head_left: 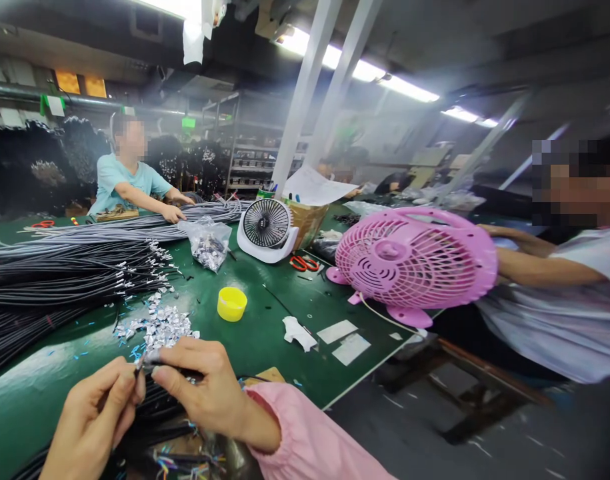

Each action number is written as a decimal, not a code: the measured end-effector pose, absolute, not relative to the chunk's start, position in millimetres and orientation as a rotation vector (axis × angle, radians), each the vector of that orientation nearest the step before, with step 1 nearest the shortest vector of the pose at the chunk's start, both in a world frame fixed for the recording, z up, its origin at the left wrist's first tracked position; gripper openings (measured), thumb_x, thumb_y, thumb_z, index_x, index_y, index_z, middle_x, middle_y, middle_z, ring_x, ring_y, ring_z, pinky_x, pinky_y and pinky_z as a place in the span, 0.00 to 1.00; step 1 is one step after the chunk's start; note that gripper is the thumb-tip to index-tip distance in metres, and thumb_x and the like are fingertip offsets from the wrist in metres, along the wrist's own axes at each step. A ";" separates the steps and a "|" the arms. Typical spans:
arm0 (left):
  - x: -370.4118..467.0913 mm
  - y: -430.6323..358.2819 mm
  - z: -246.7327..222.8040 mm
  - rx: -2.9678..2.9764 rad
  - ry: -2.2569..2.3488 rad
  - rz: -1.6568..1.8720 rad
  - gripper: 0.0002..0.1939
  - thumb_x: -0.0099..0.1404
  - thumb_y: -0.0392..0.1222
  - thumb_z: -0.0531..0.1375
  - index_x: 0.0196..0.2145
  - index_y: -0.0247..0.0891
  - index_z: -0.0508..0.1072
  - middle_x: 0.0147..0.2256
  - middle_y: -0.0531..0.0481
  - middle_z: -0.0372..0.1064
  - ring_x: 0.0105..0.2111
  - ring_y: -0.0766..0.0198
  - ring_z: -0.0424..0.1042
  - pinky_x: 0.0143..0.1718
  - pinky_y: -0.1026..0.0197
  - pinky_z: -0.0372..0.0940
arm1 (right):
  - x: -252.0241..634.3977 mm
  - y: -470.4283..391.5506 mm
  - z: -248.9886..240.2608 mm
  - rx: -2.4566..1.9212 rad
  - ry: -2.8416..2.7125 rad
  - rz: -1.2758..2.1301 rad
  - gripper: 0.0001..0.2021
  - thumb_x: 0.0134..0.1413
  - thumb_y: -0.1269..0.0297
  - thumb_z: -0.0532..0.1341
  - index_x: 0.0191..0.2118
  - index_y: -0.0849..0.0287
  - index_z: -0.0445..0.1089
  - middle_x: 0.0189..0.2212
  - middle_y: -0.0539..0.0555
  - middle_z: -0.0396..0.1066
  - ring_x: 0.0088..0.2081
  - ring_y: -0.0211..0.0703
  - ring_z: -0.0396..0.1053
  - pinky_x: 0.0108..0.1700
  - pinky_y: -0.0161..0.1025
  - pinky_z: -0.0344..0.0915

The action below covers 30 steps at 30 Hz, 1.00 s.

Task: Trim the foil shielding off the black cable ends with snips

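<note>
Low in the head view, my left hand (97, 417) is closed, pinching what looks like the end of a thin black cable. My right hand (209, 383), in a pink sleeve, meets it there with thumb and forefinger pressed together; the small piece between its fingertips is hidden. Just beyond my fingers lies a pile of small silvery foil pieces (167, 327) with blue bits scattered about it. Bundled black cables (79, 277) with silvery ends lie to the left. Under my hands are more cable ends with coloured wires (185, 460).
A yellow round container (232, 305), a clear bag of small parts (209, 243), a white fan (267, 230), red-handled scissors (305, 263) and a large pink fan (415, 260) stand or lie on the green table (265, 340). One person (129, 177) works across; another (575, 280) sits right.
</note>
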<state>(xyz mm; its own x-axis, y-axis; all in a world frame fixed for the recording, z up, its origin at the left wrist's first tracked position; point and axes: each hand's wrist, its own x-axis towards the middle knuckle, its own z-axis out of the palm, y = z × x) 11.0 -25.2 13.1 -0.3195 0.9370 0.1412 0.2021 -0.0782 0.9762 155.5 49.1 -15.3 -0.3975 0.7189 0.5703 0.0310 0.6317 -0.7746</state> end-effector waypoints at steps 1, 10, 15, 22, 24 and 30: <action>10.7 -25.3 13.4 1.238 1.518 1.437 0.31 0.57 0.71 0.61 0.17 0.39 0.69 0.20 0.57 0.57 0.17 0.71 0.53 0.17 0.68 0.51 | 155.7 50.2 -14.9 -0.599 -1.839 0.848 0.13 0.61 0.56 0.63 0.30 0.56 0.79 0.21 0.51 0.68 0.24 0.39 0.66 0.29 0.37 0.66; 17.8 -22.7 5.6 1.476 1.697 1.650 0.18 0.55 0.60 0.67 0.21 0.43 0.78 0.19 0.55 0.66 0.19 0.66 0.65 0.17 0.66 0.56 | 153.2 55.4 -25.9 -0.661 -1.728 0.851 0.10 0.50 0.57 0.70 0.27 0.58 0.78 0.18 0.48 0.66 0.21 0.36 0.60 0.24 0.35 0.63; 17.2 -22.4 -0.3 1.537 1.741 1.646 0.17 0.56 0.59 0.66 0.22 0.44 0.78 0.17 0.58 0.61 0.17 0.67 0.62 0.16 0.66 0.55 | 151.0 53.0 -30.1 -0.649 -1.739 0.779 0.05 0.49 0.63 0.68 0.26 0.57 0.76 0.18 0.49 0.66 0.19 0.36 0.60 0.22 0.36 0.61; 13.9 -22.3 -2.8 1.444 1.666 1.585 0.13 0.55 0.56 0.68 0.27 0.45 0.80 0.20 0.56 0.70 0.18 0.65 0.69 0.17 0.66 0.60 | 151.2 55.1 -32.2 -0.634 -1.759 0.816 0.04 0.48 0.67 0.64 0.27 0.59 0.77 0.19 0.49 0.70 0.20 0.36 0.62 0.23 0.34 0.61; 10.5 -22.3 -2.3 1.496 1.654 1.520 0.11 0.57 0.54 0.66 0.26 0.45 0.79 0.20 0.57 0.68 0.18 0.66 0.66 0.17 0.67 0.59 | 151.8 53.5 -32.6 -0.629 -1.759 0.833 0.05 0.50 0.66 0.64 0.28 0.59 0.78 0.19 0.49 0.70 0.20 0.36 0.62 0.23 0.34 0.60; 0.0 -21.4 7.8 1.598 1.452 1.197 0.20 0.63 0.56 0.60 0.19 0.41 0.71 0.20 0.54 0.63 0.21 0.65 0.61 0.18 0.68 0.58 | 154.8 54.6 -26.7 -0.546 -1.814 0.867 0.07 0.55 0.62 0.64 0.31 0.57 0.78 0.19 0.47 0.66 0.20 0.35 0.59 0.25 0.35 0.58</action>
<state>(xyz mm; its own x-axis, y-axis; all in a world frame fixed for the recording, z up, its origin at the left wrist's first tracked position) 0.0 -21.4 7.8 -0.0351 0.9806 0.1927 0.3761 -0.1657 0.9117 154.8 54.6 -26.7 -0.3879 0.7028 0.5964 -0.0225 0.6396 -0.7684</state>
